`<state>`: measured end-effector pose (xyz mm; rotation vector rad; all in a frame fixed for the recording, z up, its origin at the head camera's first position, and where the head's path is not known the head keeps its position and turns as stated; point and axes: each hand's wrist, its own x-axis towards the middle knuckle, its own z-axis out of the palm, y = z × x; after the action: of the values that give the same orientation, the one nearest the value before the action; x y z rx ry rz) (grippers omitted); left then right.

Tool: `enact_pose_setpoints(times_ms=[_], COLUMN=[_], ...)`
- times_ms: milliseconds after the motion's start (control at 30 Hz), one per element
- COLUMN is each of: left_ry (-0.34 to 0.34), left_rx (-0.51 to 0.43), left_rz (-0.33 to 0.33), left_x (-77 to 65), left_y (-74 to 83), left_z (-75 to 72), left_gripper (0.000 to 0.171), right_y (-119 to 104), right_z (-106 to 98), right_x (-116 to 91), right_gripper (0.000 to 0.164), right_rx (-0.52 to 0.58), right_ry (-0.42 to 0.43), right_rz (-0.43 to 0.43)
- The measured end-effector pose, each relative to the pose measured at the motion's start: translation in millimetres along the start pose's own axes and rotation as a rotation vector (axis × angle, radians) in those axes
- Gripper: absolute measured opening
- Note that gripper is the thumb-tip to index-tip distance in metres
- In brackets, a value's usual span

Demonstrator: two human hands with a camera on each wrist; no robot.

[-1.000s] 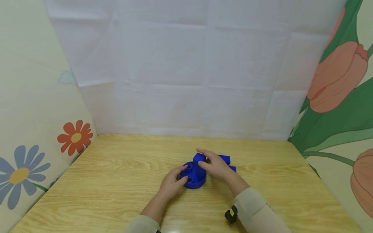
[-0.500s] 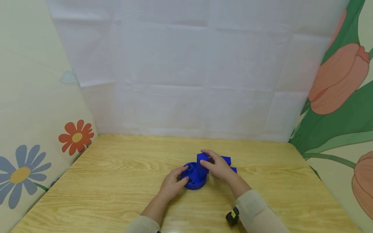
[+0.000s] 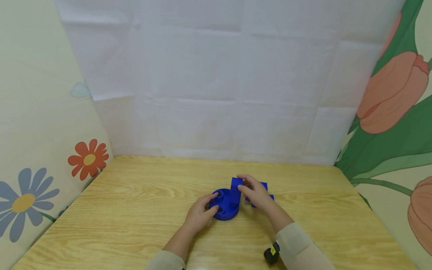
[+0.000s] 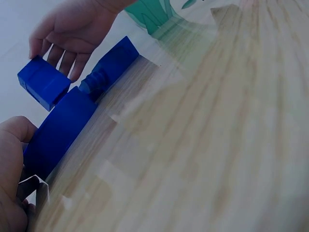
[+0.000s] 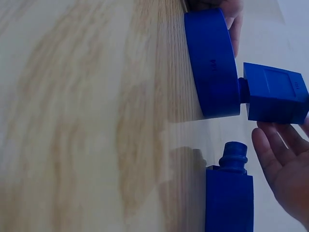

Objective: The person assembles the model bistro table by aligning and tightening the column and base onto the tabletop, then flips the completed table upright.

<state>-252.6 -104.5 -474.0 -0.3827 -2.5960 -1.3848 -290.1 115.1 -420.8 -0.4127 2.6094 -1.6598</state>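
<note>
beige sleeves (image 3: 294, 242) come in from the near edge, a small black device (image 3: 271, 255) at the right cuff. the left hand (image 3: 199, 213) has thumb and fingers curled over the left rim of a round blue base (image 3: 226, 217), which lies flat on the wooden surface (image 3: 145, 195). two round sockets (image 3: 221, 209) on that side look unfilled, though fingertips partly cover them. over the base's right side stands a blue block (image 3: 235, 190), long axis close to vertical with a slight lean, its plug pointing down; i cannot tell whether it is seated. the right hand (image 3: 257, 193) pinches the block's upper part between thumb and fingers. to the right, at least two loose blue blocks (image 5: 229, 203) lie lengthwise on the surface, one with its plug roughly toward the base. i judge one piece partway joined and the others left to do. behind hangs a creased white sheet (image 3: 189, 93) between flowered walls (image 3: 33, 112).
</note>
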Motion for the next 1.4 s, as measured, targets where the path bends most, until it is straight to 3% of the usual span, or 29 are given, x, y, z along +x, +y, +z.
enact_pose_setpoints(times_ms=[133, 533, 800, 1067, 1167, 1400], left_ry=[0.003, 0.0, 0.005, 0.004, 0.001, 0.003], left_rx=[0.004, 0.011, 0.006, 0.008, 0.008, 0.01], left_rz=[0.0, 0.013, 0.006, -0.002, 0.001, 0.001], left_x=[0.2, 0.7, 0.7, 0.6, 0.7, 0.7], left_y=[-1.5, -2.7, -3.4, -3.6, -3.3, -2.5], left_z=[0.7, 0.6, 2.0, 2.5, 2.0, 1.5], left_gripper=[0.045, 0.046, 0.045, 0.045, 0.045, 0.045], right_y=[0, 5, 10, 14, 16, 14], right_z=[-2, -7, -8, -13, -15, -17], right_x=[-2, -4, -6, -12, -13, -15], right_gripper=[0.042, 0.05, 0.052, 0.034, 0.032, 0.037], right_rx=[0.036, -0.026, -0.047, 0.074, 0.127, 0.038], right_ry=[-0.01, -0.022, 0.014, -0.024, -0.035, -0.07], right_rz=[-0.019, 0.013, 0.059, -0.085, -0.101, -0.09])
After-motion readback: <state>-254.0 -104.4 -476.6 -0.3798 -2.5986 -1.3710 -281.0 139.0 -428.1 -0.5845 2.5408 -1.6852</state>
